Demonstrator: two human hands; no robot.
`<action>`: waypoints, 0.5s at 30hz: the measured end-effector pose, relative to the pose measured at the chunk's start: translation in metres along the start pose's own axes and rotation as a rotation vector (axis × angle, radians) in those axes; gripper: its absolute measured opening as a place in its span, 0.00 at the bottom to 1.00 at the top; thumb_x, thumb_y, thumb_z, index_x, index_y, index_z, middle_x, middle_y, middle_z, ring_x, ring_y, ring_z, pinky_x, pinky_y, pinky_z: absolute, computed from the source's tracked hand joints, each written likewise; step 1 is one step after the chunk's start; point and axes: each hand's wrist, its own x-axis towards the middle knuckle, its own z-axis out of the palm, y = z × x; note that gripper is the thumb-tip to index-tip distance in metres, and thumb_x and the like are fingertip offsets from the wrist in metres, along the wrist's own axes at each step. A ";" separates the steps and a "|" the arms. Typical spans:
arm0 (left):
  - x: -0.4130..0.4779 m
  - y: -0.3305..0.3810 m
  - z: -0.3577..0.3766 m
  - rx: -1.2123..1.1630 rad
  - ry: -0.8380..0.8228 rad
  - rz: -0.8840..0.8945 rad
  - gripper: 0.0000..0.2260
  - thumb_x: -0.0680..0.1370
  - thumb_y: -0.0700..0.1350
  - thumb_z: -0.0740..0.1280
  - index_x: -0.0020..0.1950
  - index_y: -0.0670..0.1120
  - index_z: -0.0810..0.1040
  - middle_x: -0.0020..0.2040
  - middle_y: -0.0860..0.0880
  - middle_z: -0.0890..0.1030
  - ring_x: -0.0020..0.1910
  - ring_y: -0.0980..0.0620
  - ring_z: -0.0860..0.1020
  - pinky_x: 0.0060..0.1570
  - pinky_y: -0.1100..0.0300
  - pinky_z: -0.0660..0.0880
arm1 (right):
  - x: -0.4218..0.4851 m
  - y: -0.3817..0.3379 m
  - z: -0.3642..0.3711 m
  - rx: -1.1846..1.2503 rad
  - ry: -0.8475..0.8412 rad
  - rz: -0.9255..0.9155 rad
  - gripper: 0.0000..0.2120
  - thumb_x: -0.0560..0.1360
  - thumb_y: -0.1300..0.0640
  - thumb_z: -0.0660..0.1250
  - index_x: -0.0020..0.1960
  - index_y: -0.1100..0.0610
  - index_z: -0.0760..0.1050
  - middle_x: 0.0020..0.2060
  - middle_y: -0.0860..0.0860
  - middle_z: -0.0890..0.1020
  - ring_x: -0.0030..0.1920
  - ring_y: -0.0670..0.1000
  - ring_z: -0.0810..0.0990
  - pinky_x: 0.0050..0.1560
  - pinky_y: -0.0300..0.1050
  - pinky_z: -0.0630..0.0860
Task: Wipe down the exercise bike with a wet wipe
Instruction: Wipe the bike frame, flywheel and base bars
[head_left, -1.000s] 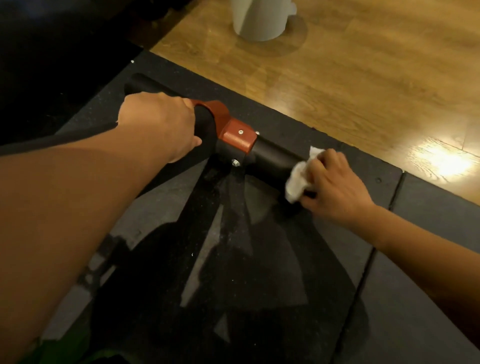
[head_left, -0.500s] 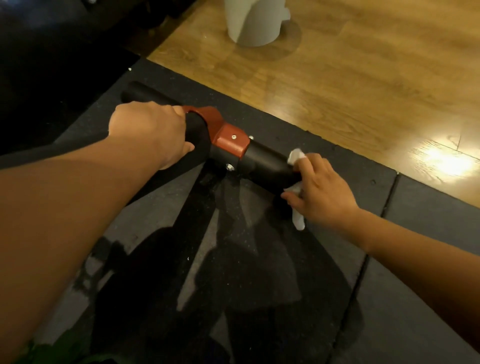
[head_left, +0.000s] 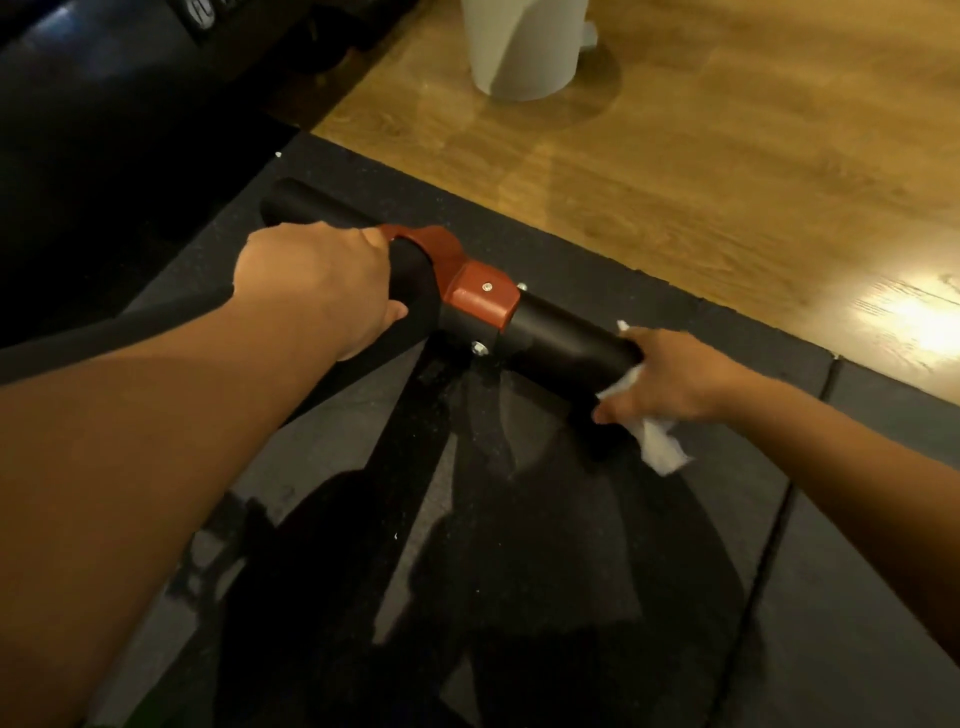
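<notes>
Right hand, wipe further along bar

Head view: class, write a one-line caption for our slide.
The left hand grips the black bar beside its red bracket while the right hand holds a white wipe against the bar's end.

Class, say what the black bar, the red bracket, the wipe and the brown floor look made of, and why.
Black bar: probably painted metal tube, satin; soft sheen.
Red bracket: moulded plastic or painted metal, semi-gloss, screwed on.
Wipe: thin limp white nonwoven or paper; hangs crumpled.
Brown floor: wood or laminate, glossy; grain, bright glare.
</notes>
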 end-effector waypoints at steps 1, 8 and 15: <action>0.001 -0.001 0.001 -0.005 -0.005 0.000 0.28 0.79 0.64 0.59 0.68 0.44 0.66 0.44 0.43 0.71 0.47 0.40 0.79 0.38 0.49 0.72 | -0.009 0.001 0.009 -0.116 0.086 0.025 0.32 0.62 0.40 0.78 0.59 0.47 0.65 0.48 0.49 0.77 0.45 0.51 0.78 0.44 0.47 0.76; 0.001 -0.002 0.001 -0.046 0.013 0.034 0.28 0.80 0.64 0.59 0.68 0.43 0.67 0.46 0.43 0.73 0.49 0.40 0.79 0.40 0.48 0.75 | 0.033 -0.076 0.038 -0.516 0.395 -0.089 0.43 0.68 0.47 0.75 0.74 0.58 0.56 0.56 0.59 0.75 0.51 0.60 0.77 0.47 0.52 0.74; -0.001 -0.006 -0.003 -0.096 0.096 0.105 0.23 0.81 0.59 0.61 0.64 0.42 0.73 0.56 0.41 0.78 0.52 0.39 0.79 0.43 0.47 0.74 | 0.025 -0.065 0.011 -0.196 0.190 -0.002 0.47 0.59 0.32 0.75 0.69 0.55 0.66 0.59 0.56 0.77 0.55 0.57 0.78 0.52 0.49 0.76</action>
